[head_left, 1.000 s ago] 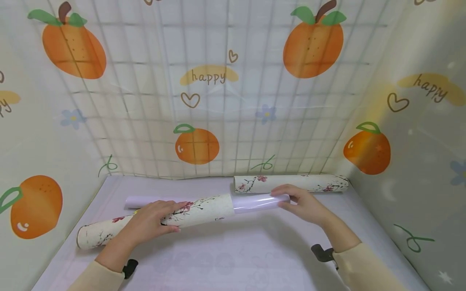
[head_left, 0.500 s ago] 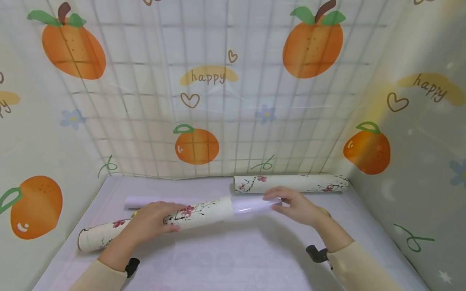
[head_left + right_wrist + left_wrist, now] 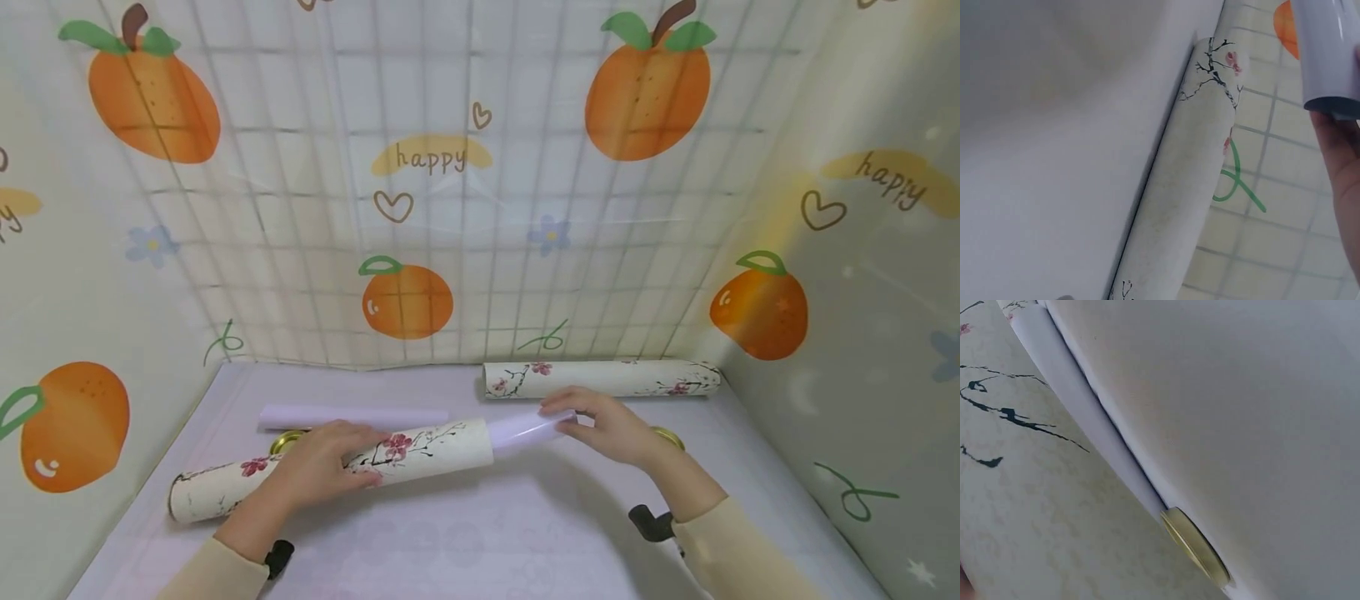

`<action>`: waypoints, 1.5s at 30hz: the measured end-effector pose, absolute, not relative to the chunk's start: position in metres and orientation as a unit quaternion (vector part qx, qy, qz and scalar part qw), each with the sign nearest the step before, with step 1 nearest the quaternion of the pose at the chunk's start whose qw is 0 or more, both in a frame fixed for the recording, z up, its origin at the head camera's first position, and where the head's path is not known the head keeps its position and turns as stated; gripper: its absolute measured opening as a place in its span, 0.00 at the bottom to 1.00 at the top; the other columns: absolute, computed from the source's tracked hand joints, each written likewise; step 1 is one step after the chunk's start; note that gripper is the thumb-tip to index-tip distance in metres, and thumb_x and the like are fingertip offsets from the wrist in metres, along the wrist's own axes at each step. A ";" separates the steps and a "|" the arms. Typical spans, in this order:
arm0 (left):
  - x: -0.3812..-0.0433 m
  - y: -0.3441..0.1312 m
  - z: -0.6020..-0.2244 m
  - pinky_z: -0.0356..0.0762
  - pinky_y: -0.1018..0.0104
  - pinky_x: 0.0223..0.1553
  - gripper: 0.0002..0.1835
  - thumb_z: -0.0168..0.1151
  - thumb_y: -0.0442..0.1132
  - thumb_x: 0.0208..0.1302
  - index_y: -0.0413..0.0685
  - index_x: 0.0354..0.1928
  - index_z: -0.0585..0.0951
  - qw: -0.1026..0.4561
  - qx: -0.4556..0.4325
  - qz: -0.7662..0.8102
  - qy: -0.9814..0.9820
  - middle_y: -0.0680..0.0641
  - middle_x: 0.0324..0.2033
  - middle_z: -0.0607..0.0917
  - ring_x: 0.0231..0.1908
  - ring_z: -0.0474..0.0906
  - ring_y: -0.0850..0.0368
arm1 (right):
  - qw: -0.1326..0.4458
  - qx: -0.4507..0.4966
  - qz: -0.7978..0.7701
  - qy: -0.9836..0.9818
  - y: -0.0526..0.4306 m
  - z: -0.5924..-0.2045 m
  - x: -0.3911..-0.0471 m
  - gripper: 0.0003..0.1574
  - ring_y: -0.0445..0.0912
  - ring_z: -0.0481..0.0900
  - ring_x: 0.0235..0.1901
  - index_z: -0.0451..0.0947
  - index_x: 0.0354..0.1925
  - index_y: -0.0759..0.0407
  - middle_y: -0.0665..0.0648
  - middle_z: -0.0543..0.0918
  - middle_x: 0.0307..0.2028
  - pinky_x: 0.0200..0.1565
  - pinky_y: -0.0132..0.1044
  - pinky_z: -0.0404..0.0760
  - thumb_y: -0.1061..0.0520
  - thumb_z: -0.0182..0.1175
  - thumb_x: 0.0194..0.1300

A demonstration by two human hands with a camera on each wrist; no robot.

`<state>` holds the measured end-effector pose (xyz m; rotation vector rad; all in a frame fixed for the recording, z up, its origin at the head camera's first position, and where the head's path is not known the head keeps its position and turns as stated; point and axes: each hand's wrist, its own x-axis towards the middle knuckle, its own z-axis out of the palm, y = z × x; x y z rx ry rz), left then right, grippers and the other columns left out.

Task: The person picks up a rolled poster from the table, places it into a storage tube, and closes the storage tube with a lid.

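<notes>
In the head view, a cream roll of floral wallpaper point(image 3: 442, 450) slants across the middle, its right end higher than its left. My left hand point(image 3: 318, 467) grips it from above, thumb on the near side. From its right end sticks out a shiny lilac roll point(image 3: 517, 431), whose other part is hidden inside. My right hand point(image 3: 607, 425) holds the lilac roll's free end between thumb and fingers. The right wrist view shows that lilac roll point(image 3: 1329, 56) with its dark hollow end and fingers point(image 3: 1338, 150) beneath it. The floral wallpaper point(image 3: 1054, 500) fills the left of the left wrist view.
A second floral roll point(image 3: 600, 379) lies along the back wall at right. Another lilac roll point(image 3: 315, 417) lies behind my left hand. Two gold rings, like tape rolls, sit on the lilac table point(image 3: 480, 542): one point(image 3: 287, 442) by my left hand, one point(image 3: 667, 437) behind my right wrist.
My right hand has moved left, and less of the lilac roll sticks out of the floral one. My left hand and the floral roll have shifted slightly right and nearer, uncovering the gold rings.
</notes>
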<state>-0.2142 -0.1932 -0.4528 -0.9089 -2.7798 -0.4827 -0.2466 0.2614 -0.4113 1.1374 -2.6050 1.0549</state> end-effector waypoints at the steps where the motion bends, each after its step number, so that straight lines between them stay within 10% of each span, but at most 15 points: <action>1: -0.214 -0.193 -0.452 0.72 0.48 0.63 0.34 0.68 0.66 0.57 0.68 0.65 0.78 0.085 -0.302 -0.163 -0.935 0.52 0.59 0.82 0.61 0.77 0.51 | 0.054 0.374 0.348 -0.858 0.261 -0.409 -0.246 0.20 0.46 0.80 0.55 0.84 0.53 0.50 0.51 0.83 0.55 0.54 0.38 0.81 0.66 0.67 0.63; 45: -0.211 -0.197 -0.443 0.80 0.54 0.55 0.36 0.72 0.65 0.53 0.77 0.66 0.75 0.097 -0.301 -0.186 -0.930 0.58 0.59 0.82 0.58 0.80 0.54 | 0.032 0.368 0.435 -0.821 0.252 -0.419 -0.246 0.20 0.42 0.78 0.57 0.81 0.55 0.64 0.63 0.80 0.57 0.56 0.39 0.81 0.66 0.66 0.65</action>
